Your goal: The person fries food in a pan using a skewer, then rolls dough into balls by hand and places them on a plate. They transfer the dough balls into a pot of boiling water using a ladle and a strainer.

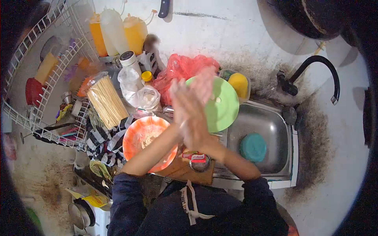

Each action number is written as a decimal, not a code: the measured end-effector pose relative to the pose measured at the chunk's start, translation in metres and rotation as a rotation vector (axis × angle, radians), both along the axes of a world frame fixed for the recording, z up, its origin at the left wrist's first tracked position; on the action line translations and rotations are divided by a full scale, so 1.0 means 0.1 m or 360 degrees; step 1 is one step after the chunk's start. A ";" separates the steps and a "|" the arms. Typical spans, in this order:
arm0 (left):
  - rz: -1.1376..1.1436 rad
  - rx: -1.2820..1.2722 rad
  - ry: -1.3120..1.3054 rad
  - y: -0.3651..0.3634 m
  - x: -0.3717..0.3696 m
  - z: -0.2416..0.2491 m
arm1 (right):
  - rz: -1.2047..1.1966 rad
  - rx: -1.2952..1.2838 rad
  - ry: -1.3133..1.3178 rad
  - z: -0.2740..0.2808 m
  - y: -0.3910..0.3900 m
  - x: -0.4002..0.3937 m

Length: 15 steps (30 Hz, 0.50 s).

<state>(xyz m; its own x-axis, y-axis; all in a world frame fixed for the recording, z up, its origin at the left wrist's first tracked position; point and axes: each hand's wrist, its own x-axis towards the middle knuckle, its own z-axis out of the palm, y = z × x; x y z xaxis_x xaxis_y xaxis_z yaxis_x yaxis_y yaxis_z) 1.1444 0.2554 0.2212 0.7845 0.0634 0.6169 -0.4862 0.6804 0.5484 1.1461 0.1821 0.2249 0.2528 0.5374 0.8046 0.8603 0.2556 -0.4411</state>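
My left hand (204, 84) and my right hand (193, 116) are pressed palm to palm, blurred by motion, with their fingers stretched out and crossing. Anything between the palms is hidden. Both hands are above the left edge of a light green plate (225, 112), which carries small pale lumps (217, 100). Under my left forearm is an orange-and-white bowl (130, 137) holding a pale, crumbly mix (147, 141). A small round metal container (201, 164) with a red packet (197, 157) by it sits below my wrists on a wooden board (173, 172).
To the right, a steel sink (275, 157) holds a teal round container (253, 147) under a black tap (319, 59). A red plastic bag (179, 67) lies behind the plate. Bundled wooden skewers (105, 101), bottles (114, 33) and a white wire rack (51, 82) crowd the left.
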 end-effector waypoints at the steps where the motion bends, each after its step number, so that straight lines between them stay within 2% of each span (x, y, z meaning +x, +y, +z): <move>1: -0.0074 -0.0341 0.0063 0.05 -0.04 0.09 | -0.0028 -0.0066 -0.0152 -0.05 -0.05 -0.06; 2: -0.0140 -0.0682 0.0120 0.07 -0.07 0.19 | -0.0027 -0.0061 -0.0155 -0.05 -0.06 0.02; 3: 0.0044 -0.0462 0.0236 -0.05 -0.15 0.26 | -0.0266 -0.0094 -0.0247 -0.04 -0.07 0.15; 4: 0.0049 -0.0467 0.0242 -0.15 -0.24 0.20 | -0.0505 -0.0134 -0.0331 0.04 -0.05 0.22; 5: 0.0166 -0.0244 0.0504 -0.24 -0.33 0.14 | -0.0509 -0.0178 -0.0149 0.13 -0.06 0.25; 6: 0.0280 -0.0019 0.0754 -0.31 -0.34 0.12 | -0.0505 -0.0180 -0.0157 0.03 -0.01 0.24; 7: 0.0466 0.0001 0.0384 -0.34 -0.22 0.00 | -0.0622 -0.0199 0.0053 -0.13 0.08 0.21; 8: 0.0468 0.0002 0.0383 -0.24 -0.13 -0.10 | -0.0738 -0.0216 0.0271 -0.29 0.11 0.18; 9: -0.0192 -0.0642 0.0383 -0.09 -0.03 -0.15 | 0.0090 -0.0086 -0.0101 0.07 -0.06 0.02; 10: -0.0867 -0.1275 0.0364 0.01 -0.01 -0.05 | 0.0087 -0.0085 -0.0099 0.02 -0.10 0.00; 11: -0.0655 -0.1080 0.0258 0.07 -0.06 0.03 | -0.0030 -0.0199 -0.0220 -0.07 -0.12 -0.02; 12: -0.0649 -0.1081 0.0249 0.03 -0.11 0.08 | -0.0140 -0.0312 -0.0351 -0.12 -0.13 0.00; 14: -0.0020 -0.0420 0.0458 -0.14 -0.27 0.06 | -0.0268 -0.0263 -0.0401 -0.02 -0.11 0.15; 15: 0.0285 -0.0085 0.0555 -0.20 -0.29 0.05 | -0.0393 -0.0232 -0.0289 0.13 -0.11 0.16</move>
